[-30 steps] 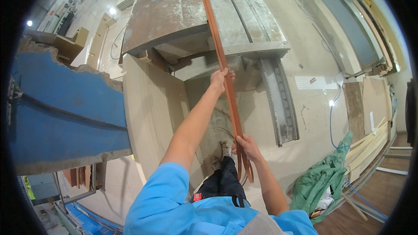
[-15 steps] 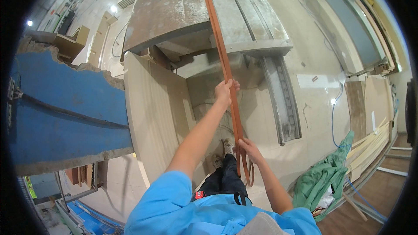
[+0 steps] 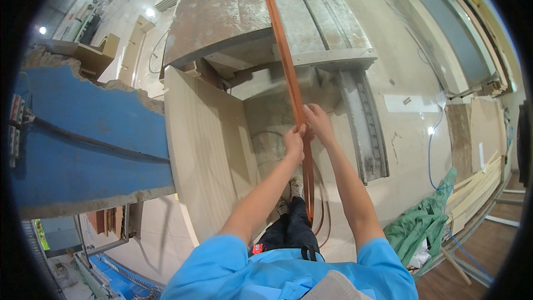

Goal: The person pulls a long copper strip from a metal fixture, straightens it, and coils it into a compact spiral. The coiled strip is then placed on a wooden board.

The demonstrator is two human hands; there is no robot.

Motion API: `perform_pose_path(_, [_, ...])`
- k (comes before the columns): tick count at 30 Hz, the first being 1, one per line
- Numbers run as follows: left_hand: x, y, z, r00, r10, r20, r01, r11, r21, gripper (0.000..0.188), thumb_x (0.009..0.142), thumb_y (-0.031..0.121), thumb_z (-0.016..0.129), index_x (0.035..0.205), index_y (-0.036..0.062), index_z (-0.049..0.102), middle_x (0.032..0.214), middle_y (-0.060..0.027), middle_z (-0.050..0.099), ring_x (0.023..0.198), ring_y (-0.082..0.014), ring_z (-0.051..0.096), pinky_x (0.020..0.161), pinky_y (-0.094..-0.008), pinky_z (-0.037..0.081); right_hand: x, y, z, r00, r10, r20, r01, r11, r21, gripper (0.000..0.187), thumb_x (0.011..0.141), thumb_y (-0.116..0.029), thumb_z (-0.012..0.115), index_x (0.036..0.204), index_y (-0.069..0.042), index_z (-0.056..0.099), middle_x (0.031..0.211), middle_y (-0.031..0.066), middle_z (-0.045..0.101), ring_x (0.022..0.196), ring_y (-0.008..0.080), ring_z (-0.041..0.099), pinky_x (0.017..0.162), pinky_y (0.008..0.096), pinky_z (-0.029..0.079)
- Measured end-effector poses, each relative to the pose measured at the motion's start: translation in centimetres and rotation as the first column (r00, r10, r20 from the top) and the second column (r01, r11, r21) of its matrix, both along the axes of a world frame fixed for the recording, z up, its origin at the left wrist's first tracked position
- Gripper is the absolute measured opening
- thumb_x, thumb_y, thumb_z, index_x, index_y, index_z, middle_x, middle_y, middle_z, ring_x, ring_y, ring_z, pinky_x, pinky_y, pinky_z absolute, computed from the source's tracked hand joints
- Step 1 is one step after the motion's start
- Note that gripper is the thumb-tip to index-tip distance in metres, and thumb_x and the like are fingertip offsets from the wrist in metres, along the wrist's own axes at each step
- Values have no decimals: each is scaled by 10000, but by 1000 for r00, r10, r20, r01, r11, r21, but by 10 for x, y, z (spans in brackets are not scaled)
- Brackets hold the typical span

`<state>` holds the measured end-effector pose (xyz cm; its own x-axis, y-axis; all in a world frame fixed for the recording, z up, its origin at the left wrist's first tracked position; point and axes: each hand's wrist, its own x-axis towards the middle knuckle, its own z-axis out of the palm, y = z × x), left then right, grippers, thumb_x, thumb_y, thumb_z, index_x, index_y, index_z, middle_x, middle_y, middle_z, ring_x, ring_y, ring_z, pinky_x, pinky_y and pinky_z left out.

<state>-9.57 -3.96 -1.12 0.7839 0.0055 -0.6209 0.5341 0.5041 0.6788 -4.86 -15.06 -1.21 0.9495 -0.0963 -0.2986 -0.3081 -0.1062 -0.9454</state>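
Long, thin, flexible reddish-brown strips (image 3: 284,50) run from the far side of a worn metal-topped machine table (image 3: 222,14) toward my body. My left hand (image 3: 295,142) is closed around them just in front of my waist, past the table's near edge. Right beside it, slightly farther out, my right hand (image 3: 318,122) pinches the strips, its fingertips partly hidden. Below my hands the strips hang to near my feet, with a thin loop to the right.
A pale wood-grain panel (image 3: 208,150) stands left of my legs, beside a blue surface (image 3: 94,116) with a ragged edge. A metal rail (image 3: 363,128) juts from the table at right. A green cloth (image 3: 419,222) and thin wooden strips (image 3: 472,189) lie farther right.
My right hand has moved up along the strips from near my waist to beside my left hand. My left hand has come closer to my body. The view has shifted slightly.
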Motion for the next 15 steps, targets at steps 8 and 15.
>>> perform_pose_path(8, [-49,-8,-15,999,34,22,-31,995,-98,210,1062,152,604,1101,-48,653,955,-118,721,850,-199,702,758,-348,573,39,23,-1,990,96,-103,-80,985,150,404,1037,-353,591,1119,40,634,978,147,732,834,229,721,777,373,566])
perform_pose_path(15, [-84,-5,-25,999,-46,-20,44,995,-90,214,1058,169,614,1121,-29,665,1016,-107,725,957,-190,695,889,-345,551,-4,22,-2,982,97,-161,-24,916,401,258,1078,-249,553,1078,4,602,832,104,682,673,181,664,613,350,565])
